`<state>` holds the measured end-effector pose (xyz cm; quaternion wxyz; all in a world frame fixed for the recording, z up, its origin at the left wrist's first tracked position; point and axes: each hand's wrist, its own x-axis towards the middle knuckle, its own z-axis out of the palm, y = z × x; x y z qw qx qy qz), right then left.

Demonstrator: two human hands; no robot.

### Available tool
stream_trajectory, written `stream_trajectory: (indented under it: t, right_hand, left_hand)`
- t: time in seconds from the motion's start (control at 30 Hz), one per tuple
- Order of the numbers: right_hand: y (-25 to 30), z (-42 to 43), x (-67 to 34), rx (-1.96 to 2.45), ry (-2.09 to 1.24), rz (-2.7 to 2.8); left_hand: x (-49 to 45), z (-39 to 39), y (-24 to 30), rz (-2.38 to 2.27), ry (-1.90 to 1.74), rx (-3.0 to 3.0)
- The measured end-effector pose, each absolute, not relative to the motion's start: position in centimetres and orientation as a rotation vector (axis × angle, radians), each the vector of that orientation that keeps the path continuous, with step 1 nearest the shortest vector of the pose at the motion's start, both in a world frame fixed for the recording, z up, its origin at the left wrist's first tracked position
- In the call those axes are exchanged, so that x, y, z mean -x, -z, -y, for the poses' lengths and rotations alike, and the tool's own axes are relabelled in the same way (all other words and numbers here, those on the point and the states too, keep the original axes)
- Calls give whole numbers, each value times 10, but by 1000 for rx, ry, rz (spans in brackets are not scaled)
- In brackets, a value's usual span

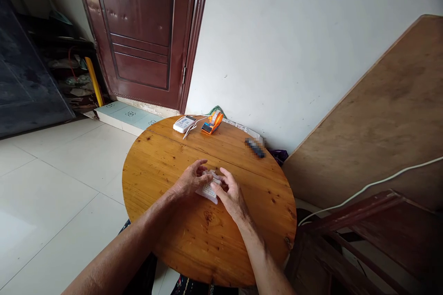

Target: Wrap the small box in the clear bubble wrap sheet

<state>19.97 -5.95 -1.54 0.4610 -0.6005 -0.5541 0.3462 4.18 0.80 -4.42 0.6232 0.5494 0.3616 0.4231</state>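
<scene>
A small white packet (208, 191) in clear, crinkled plastic, with faint print on its top, lies at the middle of the round wooden table (207, 244). My left hand (192, 179) rests at its left side, thumb across the top edge and forefinger stretched beyond it. From the right, my right hand (231, 194) pinches the packet, its thumb on the upper face and its other fingers bent behind the far edge. Part of the wrap sticks up between the two hands. What the fingers do underneath is hidden.
Toward the table's far edge are a white box-shaped device (184, 124) with a white cable (190, 131), and an orange tape dispenser (213, 122). A dark, pixelated object (255, 147) lies at the right. Behind stand a white wall (277, 46) and a dark red door (138, 27).
</scene>
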Motion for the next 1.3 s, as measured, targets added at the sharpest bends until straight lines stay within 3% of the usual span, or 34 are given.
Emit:
stream_trajectory:
  t: [0.53, 0.93, 1.3]
  right_hand:
    - [21, 17, -198, 1465, -926, 1119]
    - [18, 20, -193, 1351, -792, 1141]
    - [5, 22, -196, 1370, -992, 1087]
  left_hand:
    - [-47, -10, 50, -775, -983, -1225]
    - [-48, -10, 50, -795, -975, -1280]
    - [-48, -8, 48, -812, -997, -1302]
